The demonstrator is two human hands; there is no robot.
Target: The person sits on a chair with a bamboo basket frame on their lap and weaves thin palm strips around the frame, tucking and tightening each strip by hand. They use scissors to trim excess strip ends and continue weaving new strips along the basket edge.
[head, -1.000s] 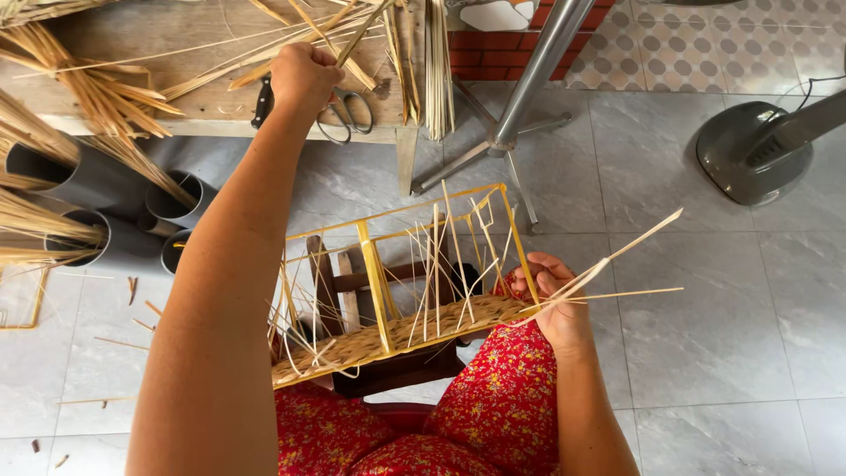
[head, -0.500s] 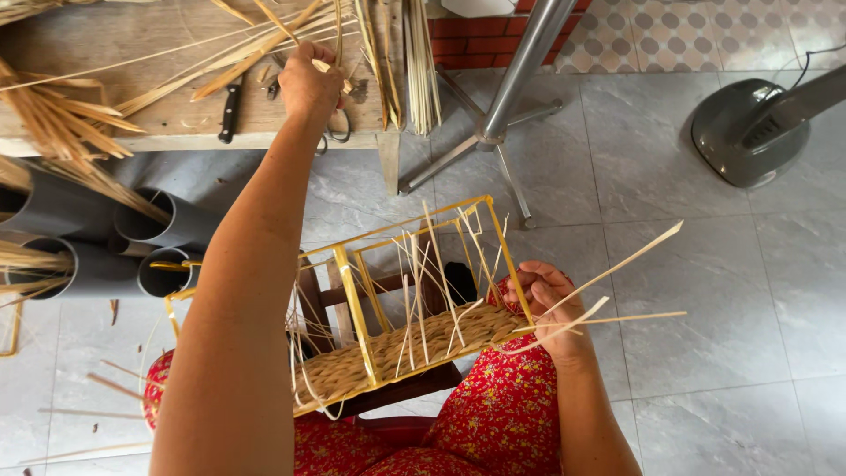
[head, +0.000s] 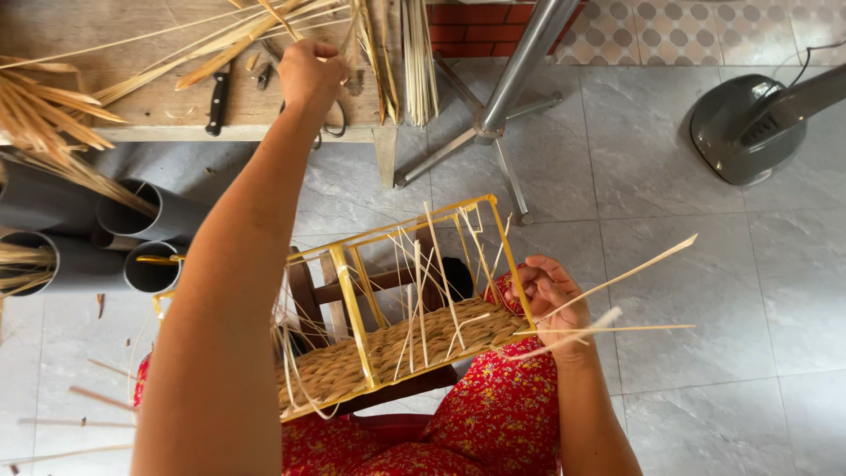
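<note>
My left hand (head: 310,72) reaches far forward onto the wooden bench (head: 159,106). Its fingers are curled among loose straw strips (head: 225,55), seemingly around one pale strip. Black-handled scissors (head: 334,123) lie just under the wrist. My right hand (head: 548,301) grips the right end of a yellow wire frame (head: 352,304) resting on my lap, over a red flowered garment (head: 502,414). The frame's floor is woven with tan straw (head: 397,345). Thin strands stick up through it and out past my right hand.
A black-handled knife (head: 217,103) lies on the bench. Grey plastic pipes (head: 145,264) holding straw lie at the left. A wooden stool (head: 317,295) sits under the frame. A metal stand (head: 507,88) and a grey fan base (head: 749,123) stand on the tiled floor.
The view has tilted down and the frame sits lower in it. My left hand stays on the bench by the scissors, and my right hand keeps hold of the frame.
</note>
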